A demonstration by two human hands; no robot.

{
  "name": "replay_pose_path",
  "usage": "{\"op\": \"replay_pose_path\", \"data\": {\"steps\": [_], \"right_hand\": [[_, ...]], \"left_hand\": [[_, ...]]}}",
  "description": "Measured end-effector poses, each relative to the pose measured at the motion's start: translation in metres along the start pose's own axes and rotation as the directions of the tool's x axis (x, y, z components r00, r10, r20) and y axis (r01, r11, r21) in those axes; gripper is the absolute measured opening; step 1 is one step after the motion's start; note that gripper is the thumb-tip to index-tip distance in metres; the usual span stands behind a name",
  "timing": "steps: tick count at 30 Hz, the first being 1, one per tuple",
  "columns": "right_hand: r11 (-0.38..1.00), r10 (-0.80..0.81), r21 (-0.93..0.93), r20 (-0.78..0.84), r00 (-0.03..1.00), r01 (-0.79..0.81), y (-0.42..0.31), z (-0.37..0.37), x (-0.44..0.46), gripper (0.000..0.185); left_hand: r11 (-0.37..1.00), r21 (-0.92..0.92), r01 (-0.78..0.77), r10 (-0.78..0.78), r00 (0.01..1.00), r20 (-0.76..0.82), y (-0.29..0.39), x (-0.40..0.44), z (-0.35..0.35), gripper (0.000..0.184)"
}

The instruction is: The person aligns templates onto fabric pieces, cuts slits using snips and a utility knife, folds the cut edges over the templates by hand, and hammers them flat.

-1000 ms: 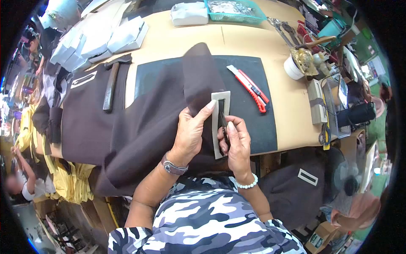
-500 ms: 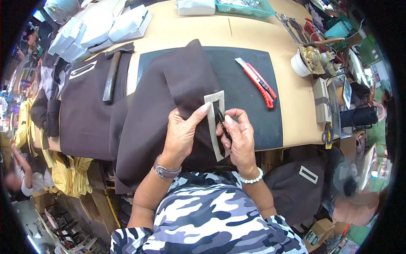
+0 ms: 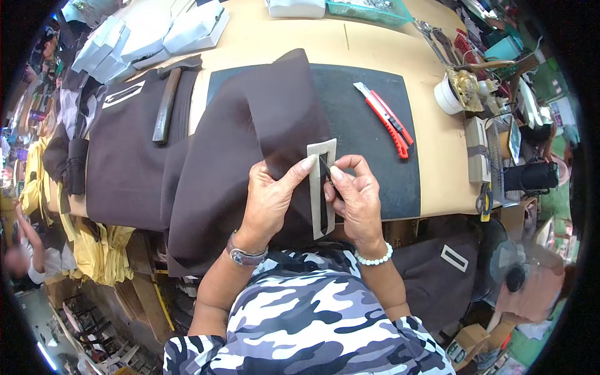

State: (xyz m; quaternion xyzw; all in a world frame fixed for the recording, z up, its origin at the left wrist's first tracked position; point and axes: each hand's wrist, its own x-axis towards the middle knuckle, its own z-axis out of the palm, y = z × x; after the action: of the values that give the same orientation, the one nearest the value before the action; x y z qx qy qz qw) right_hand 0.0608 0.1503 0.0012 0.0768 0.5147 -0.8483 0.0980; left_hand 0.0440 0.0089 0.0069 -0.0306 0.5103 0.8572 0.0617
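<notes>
Bare left hand (image 3: 265, 203) and bare right hand (image 3: 361, 203) working at an off-white rectangular patch (image 3: 315, 206) with a long narrow slot

A broad tan tabletop (image 3: 275, 47) is filling the upper and middle part of the frame. Across the centre left, a large, smooth, dark brown sheet of cloth (image 3: 212, 187) is lying in loose folds, its lower part reaching past the table edge. It is partly covering a flat, slate-dark rectangular mat (image 3: 350, 112) at the centre. At left, a second dark brown cloth (image 3: 125, 169) is lying flat, showing a similar pale slotted piece near its top. White box-like packages (image 3: 194, 31) are crowding together at upper left. A hammer with a dark, worn handle (image 3: 165, 112) is resting on the second cloth's right side.

The left hand, at the centre, is pinching: its thumb is pressing the patch's upper left side, while its fingers are mostly hidden by the cloth. The right hand, just right of it, is curling narrowly, with thumb and fingertips gripping a slim black tool. The patch itself is standing nearly upright in the frame, at the right edge of the large cloth. A red plastic box cutter with a bare silvery blade (image 3: 384, 122) is lying aslant on the mat, right of centre. Smallest of all, the slim black tool (image 3: 325, 165) is pointing toward the upper slot; whether its tip is touching the patch, one cannot tell.
</notes>
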Motion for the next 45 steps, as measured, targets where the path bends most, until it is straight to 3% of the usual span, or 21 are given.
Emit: {"op": "replay_pose_path", "data": {"steps": [7, 12, 14, 17, 28, 35, 41, 44, 45], "right_hand": [[0.949, -0.14, -0.289, -0.038, 0.989, 0.123, 0.007, 0.008, -0.008, 0.019], [0.974, 0.005, -0.224, -0.059, 0.998, -0.018, -0.002, 0.021, -0.026, 0.019], [0.973, -0.043, -0.231, -0.073, 0.996, 0.025, 0.004, 0.02, -0.025, 0.019], [0.975, -0.089, -0.213, -0.084, 0.992, 0.069, 0.012, 0.02, -0.023, 0.018], [0.971, -0.239, -0.011, -0.103, 0.965, 0.24, 0.022, 0.027, -0.013, 0.02], [0.979, -0.2, 0.019, -0.115, 0.973, 0.203, 0.018, 0.024, -0.014, 0.023], [0.977, -0.213, -0.004, -0.162, 0.964, 0.215, 0.019, 0.023, -0.007, 0.017], [0.989, -0.131, 0.053, -0.131, 0.983, 0.139, 0.016, 0.017, -0.005, 0.019], [0.983, -0.179, -0.064, -0.146, 0.973, 0.171, 0.012, 0.014, -0.008, 0.02]], "left_hand": [[1.0, -0.009, -0.014, 0.012, 0.988, -0.155, -0.003, 0.004, 0.004, 0.016], [0.99, -0.039, -0.139, 0.122, 0.949, -0.291, -0.013, 0.0, 0.015, 0.016], [0.987, -0.083, -0.135, 0.103, 0.943, -0.315, -0.014, -0.004, 0.019, 0.016], [0.983, -0.132, -0.124, 0.082, 0.954, -0.288, -0.018, -0.009, 0.016, 0.017], [0.974, -0.037, -0.223, 0.2, 0.926, -0.321, -0.016, -0.013, 0.02, 0.014], [0.97, -0.105, -0.218, 0.183, 0.945, -0.27, -0.014, -0.015, 0.022, 0.015], [0.981, -0.032, -0.193, 0.174, 0.937, -0.303, -0.016, -0.008, 0.023, 0.015], [0.984, -0.057, -0.167, 0.148, 0.955, -0.257, -0.018, -0.002, 0.018, 0.018], [0.986, -0.053, -0.159, 0.142, 0.96, -0.242, -0.019, 0.001, 0.016, 0.018]]}}
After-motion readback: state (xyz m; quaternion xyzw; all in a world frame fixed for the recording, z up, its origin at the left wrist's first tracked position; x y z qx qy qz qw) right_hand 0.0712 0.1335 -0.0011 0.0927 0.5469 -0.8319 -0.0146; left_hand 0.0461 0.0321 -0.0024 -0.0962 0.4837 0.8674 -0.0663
